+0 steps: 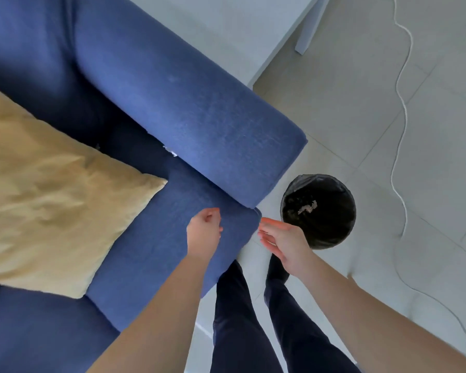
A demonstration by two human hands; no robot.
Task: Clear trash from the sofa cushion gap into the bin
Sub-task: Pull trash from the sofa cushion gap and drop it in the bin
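A blue sofa seat cushion point(172, 238) meets the blue armrest point(194, 117) along a gap. A small white scrap of trash point(170, 151) pokes out of that gap. The round bin point(346, 208) with a black liner stands on the floor beside the armrest's front end, and a crumpled pale scrap point(307, 207) lies inside it. My left hand point(203, 232) hovers over the cushion's front corner with fingers curled in; nothing shows in it. My right hand point(280, 240) is flat with fingers apart, just left of the bin and empty.
A tan throw pillow point(51, 197) lies on the seat to the left. A white table point(240, 30) stands behind the armrest. A white cable point(401, 130) snakes over the tiled floor to the right. My legs in dark trousers point(253, 319) stand at the sofa's front.
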